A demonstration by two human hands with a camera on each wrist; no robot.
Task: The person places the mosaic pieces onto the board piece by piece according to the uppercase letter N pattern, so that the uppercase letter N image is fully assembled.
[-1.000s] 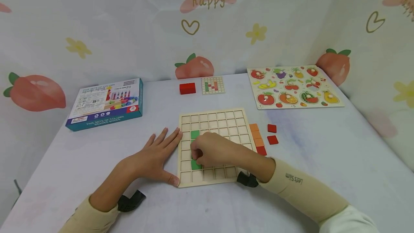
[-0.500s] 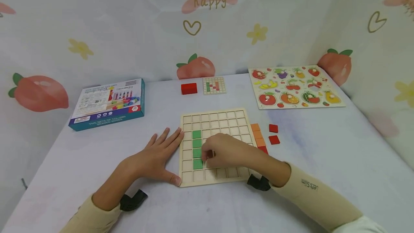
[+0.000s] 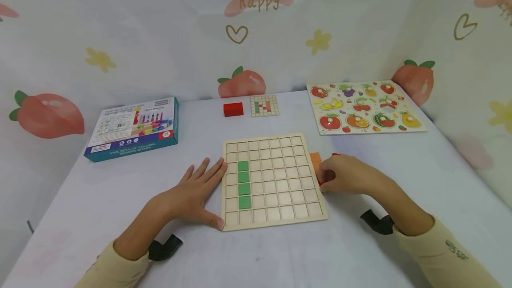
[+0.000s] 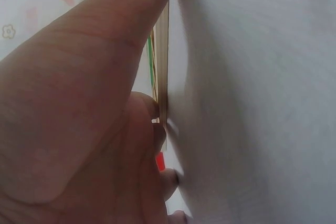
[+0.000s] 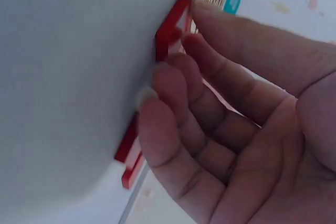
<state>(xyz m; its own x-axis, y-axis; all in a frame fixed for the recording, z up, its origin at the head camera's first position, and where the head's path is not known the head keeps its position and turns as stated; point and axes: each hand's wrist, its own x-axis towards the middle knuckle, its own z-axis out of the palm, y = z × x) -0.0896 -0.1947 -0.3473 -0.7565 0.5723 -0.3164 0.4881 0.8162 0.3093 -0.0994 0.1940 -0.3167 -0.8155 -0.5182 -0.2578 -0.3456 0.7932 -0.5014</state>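
A wooden grid board lies on the table, with a column of several green tiles in its second column from the left. My left hand is spread flat at the board's left edge, fingertips and thumb touching the rim. Just off the right edge, my right hand has curled fingers and pinches a red tile between thumb and index finger. Orange tiles lie beside that edge, partly behind the hand. Further red tiles show past the fingertips in the right wrist view.
At the back stand a red block and a small pattern card with coloured squares. A boxed bead set lies at the left rear. A fruit peg puzzle lies at the right rear, near the printed cloth backdrop.
My right hand has moved right, from over the green tiles to the red tile beside the board's right edge, uncovering the whole green column. My left hand stays put.
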